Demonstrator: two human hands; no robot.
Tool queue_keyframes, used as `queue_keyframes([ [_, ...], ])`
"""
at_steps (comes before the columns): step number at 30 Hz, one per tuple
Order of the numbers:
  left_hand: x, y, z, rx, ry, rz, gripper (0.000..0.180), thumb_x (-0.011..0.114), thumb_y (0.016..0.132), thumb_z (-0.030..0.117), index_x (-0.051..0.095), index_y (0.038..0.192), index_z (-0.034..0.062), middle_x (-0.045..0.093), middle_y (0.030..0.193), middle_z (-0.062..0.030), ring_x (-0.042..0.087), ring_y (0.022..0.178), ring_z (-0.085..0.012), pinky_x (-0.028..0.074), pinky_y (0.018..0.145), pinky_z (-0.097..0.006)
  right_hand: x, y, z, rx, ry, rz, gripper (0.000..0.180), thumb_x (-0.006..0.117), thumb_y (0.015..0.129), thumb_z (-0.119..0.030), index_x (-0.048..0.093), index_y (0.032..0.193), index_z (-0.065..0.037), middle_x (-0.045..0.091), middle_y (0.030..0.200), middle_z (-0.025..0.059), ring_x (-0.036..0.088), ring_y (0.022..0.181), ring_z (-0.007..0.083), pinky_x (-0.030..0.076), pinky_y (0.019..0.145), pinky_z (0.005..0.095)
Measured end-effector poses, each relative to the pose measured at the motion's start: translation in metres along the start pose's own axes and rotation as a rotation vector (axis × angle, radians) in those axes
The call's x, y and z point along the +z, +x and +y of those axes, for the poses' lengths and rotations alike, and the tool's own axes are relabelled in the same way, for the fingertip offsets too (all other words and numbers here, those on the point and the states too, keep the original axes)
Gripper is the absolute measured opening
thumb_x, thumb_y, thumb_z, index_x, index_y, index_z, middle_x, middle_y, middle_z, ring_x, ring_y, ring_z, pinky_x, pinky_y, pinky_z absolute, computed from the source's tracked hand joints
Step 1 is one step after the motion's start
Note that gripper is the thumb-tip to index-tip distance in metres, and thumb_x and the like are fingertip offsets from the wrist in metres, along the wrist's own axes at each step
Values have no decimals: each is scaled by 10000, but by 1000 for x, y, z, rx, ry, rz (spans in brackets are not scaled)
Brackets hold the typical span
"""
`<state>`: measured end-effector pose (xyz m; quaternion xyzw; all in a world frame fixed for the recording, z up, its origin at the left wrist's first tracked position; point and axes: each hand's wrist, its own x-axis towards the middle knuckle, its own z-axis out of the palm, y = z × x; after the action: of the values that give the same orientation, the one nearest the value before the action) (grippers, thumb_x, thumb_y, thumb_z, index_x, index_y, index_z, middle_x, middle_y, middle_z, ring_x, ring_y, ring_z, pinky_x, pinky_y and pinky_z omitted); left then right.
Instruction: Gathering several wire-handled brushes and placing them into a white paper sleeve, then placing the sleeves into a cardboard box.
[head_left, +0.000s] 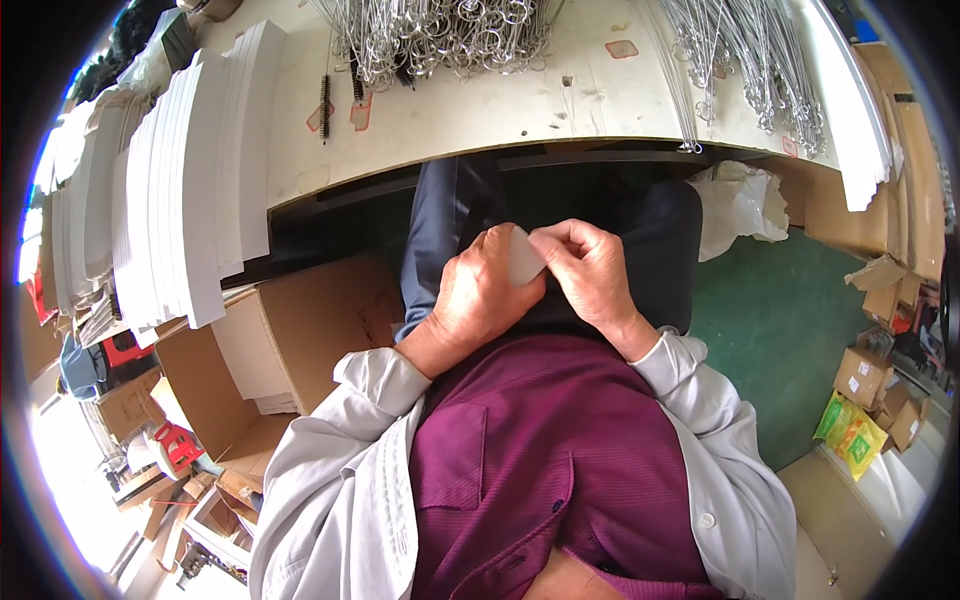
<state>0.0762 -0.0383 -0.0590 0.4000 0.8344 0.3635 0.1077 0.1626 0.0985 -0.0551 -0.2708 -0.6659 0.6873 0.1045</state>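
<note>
Above my lap, my left hand [480,284] is closed around a small, smooth white piece [524,258] with a rounded end. Whether it is card, paper or plastic I cannot make out. The thumb and forefinger of my right hand [590,272] pinch together at the piece's right edge. Most of the white piece is hidden inside my left fingers. Both hands are close together, just short of the table's front edge.
Bunches of looped metal wires [450,40] and thin wire rods [740,70] lie on the white table [480,115]. Flat white cartons [185,190] stand stacked at left, above an open cardboard box [320,320]. A pale plastic bag [740,208] hangs under the table's right side.
</note>
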Motion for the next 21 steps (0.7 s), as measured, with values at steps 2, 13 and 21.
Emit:
queue_keyframes([
  [2, 1, -3, 2, -49, -17, -16, 478, 801, 750, 158, 597, 1141, -23, 702, 956, -218, 719, 839, -394, 602, 700, -454, 1, -1, 3, 49, 59, -14, 130, 759, 936, -101, 718, 923, 22, 735, 792, 49, 644, 717, 49, 531, 640, 235],
  [13, -2, -6, 8, -85, -75, -14, 551, 837, 730, 154, 613, 1201, -23, 706, 1027, -209, 722, 907, -385, 598, 770, -433, -8, 3, -3, 330, 186, -2, 152, 758, 931, -98, 696, 890, 35, 720, 735, 64, 626, 663, 47, 500, 582, 228],
  [21, -1, -4, 9, -37, -94, 17, 379, 765, 764, 146, 589, 1066, -2, 700, 929, -211, 710, 828, -401, 600, 702, -474, 4, -3, 1, -75, -46, 96, 198, 746, 949, -117, 686, 826, 26, 686, 686, 12, 590, 600, 51, 456, 518, 249],
])
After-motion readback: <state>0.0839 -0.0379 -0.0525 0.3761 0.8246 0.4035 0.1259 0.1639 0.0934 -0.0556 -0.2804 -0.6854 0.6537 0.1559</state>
